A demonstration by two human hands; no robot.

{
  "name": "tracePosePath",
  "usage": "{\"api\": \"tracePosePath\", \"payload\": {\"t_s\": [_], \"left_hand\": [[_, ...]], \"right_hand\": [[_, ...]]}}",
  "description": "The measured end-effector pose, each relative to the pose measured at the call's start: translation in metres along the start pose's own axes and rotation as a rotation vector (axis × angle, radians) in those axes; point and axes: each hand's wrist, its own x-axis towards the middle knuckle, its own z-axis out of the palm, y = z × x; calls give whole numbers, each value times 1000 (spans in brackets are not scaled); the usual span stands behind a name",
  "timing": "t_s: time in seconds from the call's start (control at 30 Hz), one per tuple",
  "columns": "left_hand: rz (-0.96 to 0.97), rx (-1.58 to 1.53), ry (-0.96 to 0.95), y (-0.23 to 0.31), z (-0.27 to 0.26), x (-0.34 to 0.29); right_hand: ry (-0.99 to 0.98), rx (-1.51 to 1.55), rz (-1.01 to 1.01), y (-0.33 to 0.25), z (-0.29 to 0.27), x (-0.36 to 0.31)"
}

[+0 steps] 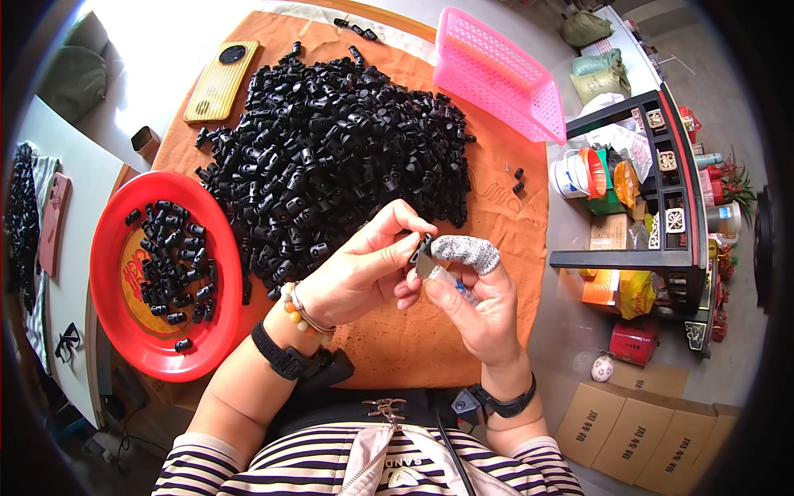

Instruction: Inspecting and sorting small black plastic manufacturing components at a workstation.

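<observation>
My left hand (368, 260) pinches a small black plastic piece (420, 250) between thumb and fingertips; it resembles the cord locks heaped beyond. My right hand (480, 306) meets it, closed on a small tool (427, 265) with a flat greyish tip and a white-and-blue part partly hidden in the palm. The tip is against or right beside the black piece; I cannot tell which. A grey knitted sleeve (465, 250) covers the right index finger. Just past my hands lies a large pile of black cord locks (331, 157). More black cord locks (178, 264) lie in a red oval tray (223, 331) at the left.
An orange cloth (504, 331) covers the table. A yellow phone (222, 81) lies at the far left, and a pink perforated basket (500, 74) at the far right. Right of the table stand a dark shelf (620, 259) and cardboard boxes (637, 430). A white side table (78, 240) is at left.
</observation>
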Motion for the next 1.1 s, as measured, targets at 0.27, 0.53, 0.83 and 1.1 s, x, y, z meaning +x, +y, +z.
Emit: {"api": "tracePosePath", "payload": {"t_s": [0.27,0.53,0.83,1.1], "left_hand": [[-8,-33,-40,-1,-1,-1],[-36,-51,-49,-1,-1,-1],[-20,-30,-41,2,0,-2],[-21,-13,-83,1,-2,-1]], "right_hand": [[-17,-84,-14,-5,-1,-1],[-38,-150,-1,-13,-2,-3],[-32,-125,-43,-12,5,0],[-40,-85,6,-17,3,-3]]}}
